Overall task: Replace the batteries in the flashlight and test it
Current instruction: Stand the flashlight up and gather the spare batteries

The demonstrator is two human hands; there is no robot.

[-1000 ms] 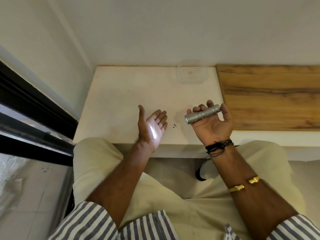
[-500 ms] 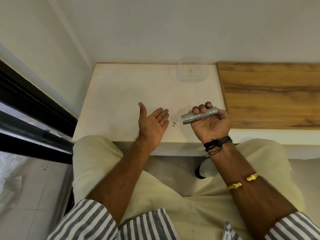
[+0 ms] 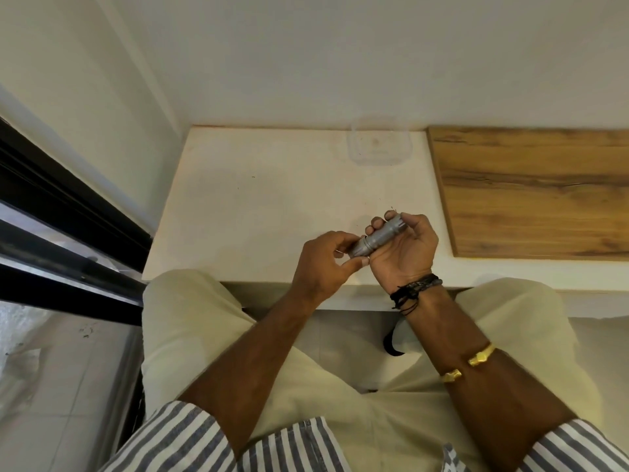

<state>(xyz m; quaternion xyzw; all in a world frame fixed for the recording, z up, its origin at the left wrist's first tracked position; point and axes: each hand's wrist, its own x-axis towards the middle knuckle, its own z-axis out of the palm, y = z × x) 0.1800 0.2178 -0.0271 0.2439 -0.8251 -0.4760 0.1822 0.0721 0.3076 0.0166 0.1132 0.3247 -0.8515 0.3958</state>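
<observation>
From the head camera, my left hand [image 3: 323, 267], open a second ago as a target for the beam, has crossed over and now pinches the lens end of the silver flashlight [image 3: 379, 236] in a curled-finger grip. My right hand [image 3: 405, 257] keeps its grip wrapped round the knurled body, above the pale tabletop [image 3: 258, 206] near its front edge. The palm lit, then went dark, so I judge the test done and a twist of the head likely.

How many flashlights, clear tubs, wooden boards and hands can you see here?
Silver flashlight: 1
Clear tub: 1
Wooden board: 1
Hands: 2, the left hand and the right hand, both holding the flashlight
Total: 5
</observation>
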